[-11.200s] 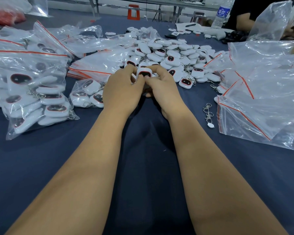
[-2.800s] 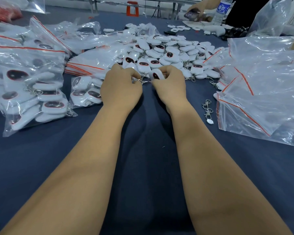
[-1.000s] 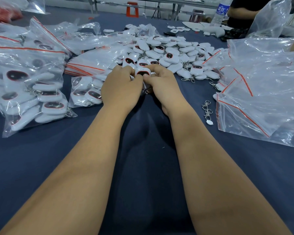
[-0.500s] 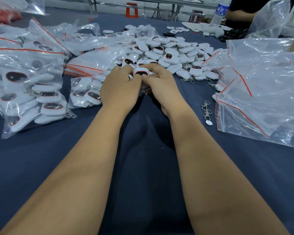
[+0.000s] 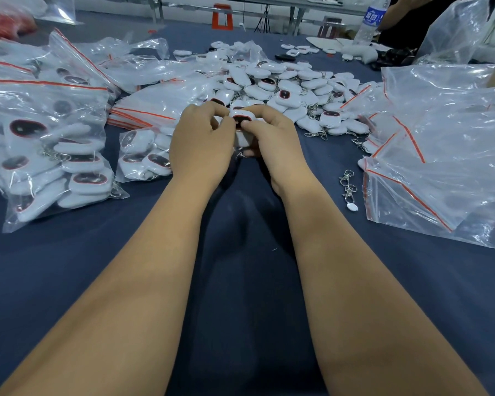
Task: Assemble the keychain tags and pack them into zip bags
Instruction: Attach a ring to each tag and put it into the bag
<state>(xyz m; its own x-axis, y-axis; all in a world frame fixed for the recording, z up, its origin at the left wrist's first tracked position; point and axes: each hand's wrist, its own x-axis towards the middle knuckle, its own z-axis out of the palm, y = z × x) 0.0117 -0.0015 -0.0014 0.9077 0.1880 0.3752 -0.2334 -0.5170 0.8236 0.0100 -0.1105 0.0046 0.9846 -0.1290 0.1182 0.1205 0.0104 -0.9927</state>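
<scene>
Between your fingertips sits a smooth white keychain tag (image 5: 242, 117) with a dark red-rimmed oval face; your left hand (image 5: 202, 144) and right hand (image 5: 272, 141) both pinch it above the dark blue cloth (image 5: 240, 252). Behind that tag lies a heap of rounded loose tags (image 5: 286, 87). Left of it, crinkled clear zip bags (image 5: 49, 150) hold packed tags; right of it lies a metal clasp (image 5: 347, 185)

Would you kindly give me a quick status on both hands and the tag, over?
Left hand and right hand both pinching one white plastic keychain tag. Held above dark blue tablecloth, unbagged. Nothing in the way.
</scene>
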